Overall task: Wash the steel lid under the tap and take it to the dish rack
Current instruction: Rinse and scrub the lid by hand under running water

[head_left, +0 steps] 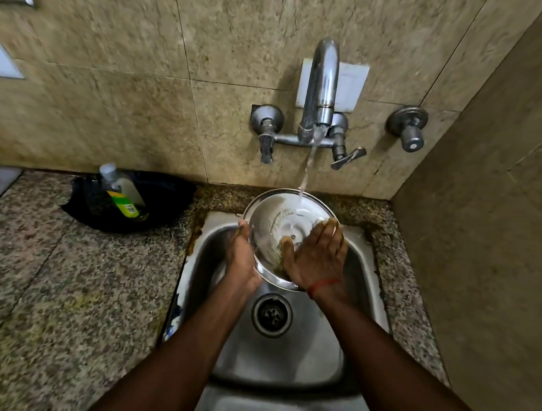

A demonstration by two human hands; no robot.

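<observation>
I'm holding the steel lid (275,224) tilted under the tap (321,93), my left hand (242,255) gripping its rim. My right hand (315,256) is lying open-fingered on it, seemingly rubbing, over the sink (362,285).

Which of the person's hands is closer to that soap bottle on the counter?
The left hand. It grips the steel lid's left rim over the sink, on the side facing the soap bottle. The right hand rubs the lid's right side, farther away.

At mid-frame we hold the steel lid (281,227) tilted over the sink (289,359), left hand (241,259) gripping its rim, right hand (315,259) flat inside, tap (321,90) water striking it.
</observation>
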